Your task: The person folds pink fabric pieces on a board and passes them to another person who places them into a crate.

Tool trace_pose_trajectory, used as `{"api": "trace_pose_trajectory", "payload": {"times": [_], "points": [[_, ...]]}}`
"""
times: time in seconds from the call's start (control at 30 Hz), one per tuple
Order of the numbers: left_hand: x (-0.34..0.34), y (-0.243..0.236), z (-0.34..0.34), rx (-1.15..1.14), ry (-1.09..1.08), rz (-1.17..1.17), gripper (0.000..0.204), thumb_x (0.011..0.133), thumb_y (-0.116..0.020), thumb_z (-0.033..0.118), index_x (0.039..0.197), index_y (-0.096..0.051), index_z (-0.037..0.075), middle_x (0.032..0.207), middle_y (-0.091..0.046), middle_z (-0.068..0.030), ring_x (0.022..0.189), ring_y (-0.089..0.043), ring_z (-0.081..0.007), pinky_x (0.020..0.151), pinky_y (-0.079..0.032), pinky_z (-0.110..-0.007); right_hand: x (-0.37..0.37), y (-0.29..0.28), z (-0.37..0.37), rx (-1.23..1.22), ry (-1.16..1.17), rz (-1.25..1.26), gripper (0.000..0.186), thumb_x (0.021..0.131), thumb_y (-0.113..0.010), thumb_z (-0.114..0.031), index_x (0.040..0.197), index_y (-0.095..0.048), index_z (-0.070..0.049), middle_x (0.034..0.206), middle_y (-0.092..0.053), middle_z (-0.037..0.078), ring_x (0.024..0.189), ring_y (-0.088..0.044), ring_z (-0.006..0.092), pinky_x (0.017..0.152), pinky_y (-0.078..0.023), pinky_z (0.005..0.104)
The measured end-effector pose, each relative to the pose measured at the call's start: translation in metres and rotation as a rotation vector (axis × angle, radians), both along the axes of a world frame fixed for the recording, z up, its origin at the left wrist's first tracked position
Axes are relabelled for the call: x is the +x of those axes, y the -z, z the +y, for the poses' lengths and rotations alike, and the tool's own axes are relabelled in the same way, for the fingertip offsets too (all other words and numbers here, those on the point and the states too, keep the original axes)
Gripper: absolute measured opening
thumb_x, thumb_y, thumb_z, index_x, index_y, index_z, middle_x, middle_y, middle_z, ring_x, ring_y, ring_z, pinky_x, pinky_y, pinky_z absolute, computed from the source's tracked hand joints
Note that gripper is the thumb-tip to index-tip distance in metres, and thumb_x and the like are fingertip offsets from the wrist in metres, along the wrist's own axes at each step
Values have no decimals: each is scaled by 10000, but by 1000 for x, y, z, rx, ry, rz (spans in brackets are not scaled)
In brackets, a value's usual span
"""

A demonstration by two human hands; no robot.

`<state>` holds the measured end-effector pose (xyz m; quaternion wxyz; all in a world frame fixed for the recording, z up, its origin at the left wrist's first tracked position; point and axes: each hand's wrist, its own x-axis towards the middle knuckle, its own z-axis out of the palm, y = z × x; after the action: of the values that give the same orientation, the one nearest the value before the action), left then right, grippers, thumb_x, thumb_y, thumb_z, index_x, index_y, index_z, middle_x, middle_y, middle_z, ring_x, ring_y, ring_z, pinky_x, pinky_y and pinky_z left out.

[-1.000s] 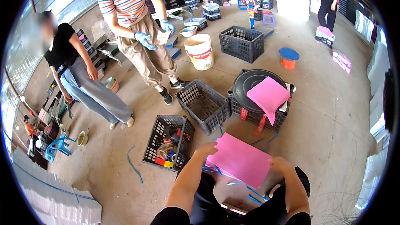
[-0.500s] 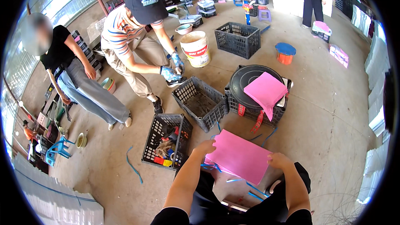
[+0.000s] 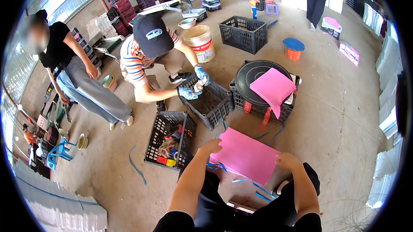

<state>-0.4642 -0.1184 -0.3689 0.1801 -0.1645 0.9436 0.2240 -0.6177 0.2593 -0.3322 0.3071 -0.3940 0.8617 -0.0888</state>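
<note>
A flat stack of pink sheets (image 3: 247, 154) lies in front of me, above my knees. My left hand (image 3: 211, 147) is closed on its left edge, and my right hand (image 3: 288, 162) pinches the right edge near the corner. Under the stack's near side, another pink layer and blue strapping (image 3: 261, 187) stick out. Just beyond is a black crate with a round black lid (image 3: 245, 83) on top, and a folded pink sheet (image 3: 273, 88) lies on that lid. The fingertips beneath the sheets are hidden.
A co-worker in a striped shirt (image 3: 133, 66) crouches with blue gloves over a black crate (image 3: 211, 105). Left of my legs stands a crate of tools (image 3: 170, 139). Farther off are a white bucket (image 3: 200, 45), another crate (image 3: 244, 34) and an orange stool (image 3: 294, 49). Other people stand behind.
The striped-shirt co-worker has crouched lower and brought both gloved hands over the crate, holding something pale. My hands keep their hold on the pink sheets, and the view has shifted slightly.
</note>
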Motion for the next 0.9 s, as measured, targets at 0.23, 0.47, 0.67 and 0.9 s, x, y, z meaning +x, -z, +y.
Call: {"api": "trace_pose_trajectory", "payload": {"times": [0.23,0.47,0.67,0.9], "points": [[3,2,-4,25,-9,16,490,786,-572,272,1225,-501,67,1179,-555,-179,1085,-521,-345,924,-415,-407,-1,10,1,-34,-25,17,392,797,-546,-299,1105,-592,-61,1059,-601,198,996,-561,362,876,-441,430],[-10,-2,1,44,19,23,490,783,-560,269,1221,-501,58,1196,-541,-186,1102,-507,-348,937,-403,-411,-12,29,10,-65,4,23,385,809,-542,-311,1108,-593,-73,1108,-587,181,1028,-551,343,882,-440,426],[3,2,-9,37,17,5,485,791,-546,268,1222,-504,48,1206,-536,-187,1112,-502,-349,952,-395,-407,-11,41,9,-215,-97,11,416,810,-546,-327,1133,-572,-66,1144,-571,171,1037,-547,340,896,-432,418],[0,-10,1,51,-17,-22,491,800,-542,263,1239,-492,47,1201,-540,-188,1108,-506,-354,952,-397,-410,-7,40,9,-108,-6,9,435,807,-542,-318,1163,-558,-68,1151,-568,173,1053,-540,337,912,-422,419]]}}
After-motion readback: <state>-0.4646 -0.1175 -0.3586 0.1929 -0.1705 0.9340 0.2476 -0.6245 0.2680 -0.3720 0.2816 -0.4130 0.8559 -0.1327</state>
